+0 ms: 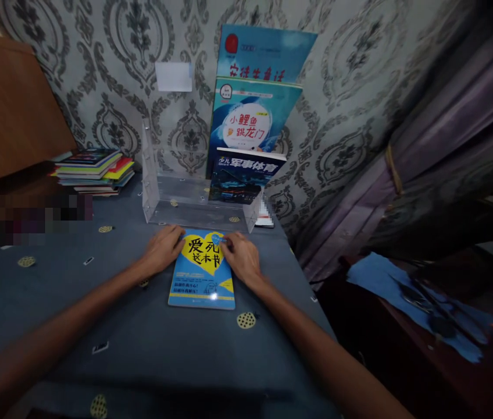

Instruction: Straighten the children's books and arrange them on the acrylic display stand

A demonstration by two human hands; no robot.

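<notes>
Plainly, we had both hands at a blue and yellow book (203,285), which lay face up on the dark tablecloth (133,337), just on the near side of a clear plastic stand (185,216). Our left hand (164,247) had its fingers bent in at the book's far left corner, and our right hand (243,256) had its fingers curled over the far right corner. Both touched the cover, but we could not tell whether either gripped the edge from beneath.

Three books rose one behind another in the right part of the stand: a dark magazine (246,185) nearest, a teal book (246,119) behind it, and a blue book (268,51) farthest and highest. Well to the left, near the wall, we saw a pile of books (93,171). On the right, a light blue cloth (386,285) lay beyond the table's edge.
</notes>
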